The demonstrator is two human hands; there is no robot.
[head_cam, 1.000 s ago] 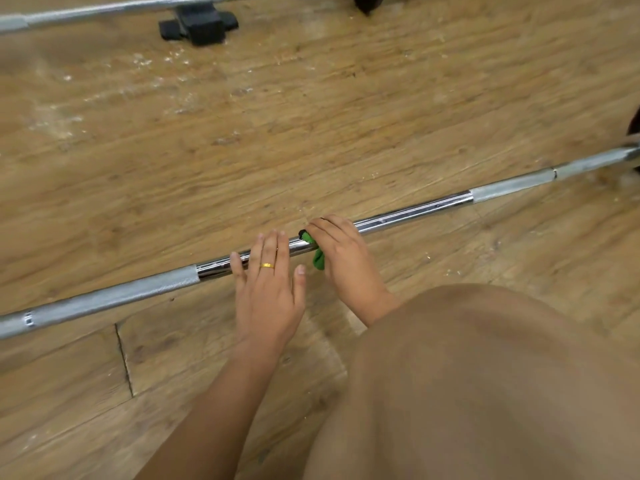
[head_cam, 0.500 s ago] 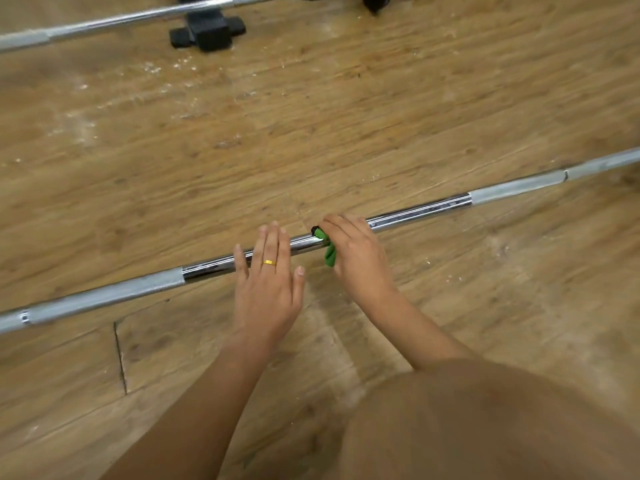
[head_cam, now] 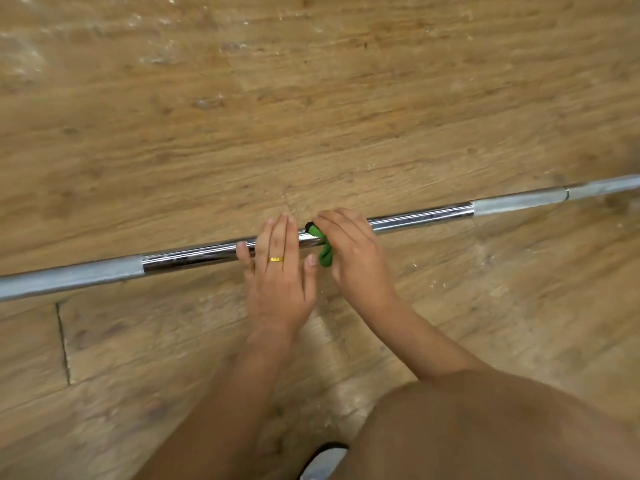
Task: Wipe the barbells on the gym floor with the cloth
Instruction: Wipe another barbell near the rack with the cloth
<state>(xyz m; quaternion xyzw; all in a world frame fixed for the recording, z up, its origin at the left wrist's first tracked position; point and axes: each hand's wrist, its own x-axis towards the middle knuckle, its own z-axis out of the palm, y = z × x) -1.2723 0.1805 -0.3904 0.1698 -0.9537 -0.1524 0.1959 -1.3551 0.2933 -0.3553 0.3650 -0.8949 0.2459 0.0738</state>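
A long steel barbell [head_cam: 422,217] lies across the wooden floor, from lower left to upper right, with a shiny middle section and dull knurled ends. My left hand [head_cam: 278,271] rests flat on the bar's middle with straight fingers and a gold ring. Right beside it, my right hand [head_cam: 353,252] curls over the bar and grips a small green cloth [head_cam: 323,249], which hangs down on the near side of the bar. Most of the cloth is hidden under that hand.
Worn wooden floor [head_cam: 311,98] fills the view, with a plank seam [head_cam: 64,341] at lower left. My bent leg [head_cam: 485,427] fills the lower right corner, and a shoe tip [head_cam: 323,462] shows at the bottom edge.
The view has tilted down, so the second bar and black stand at the top are out of sight. Both hands stay on the bar's middle with the cloth.
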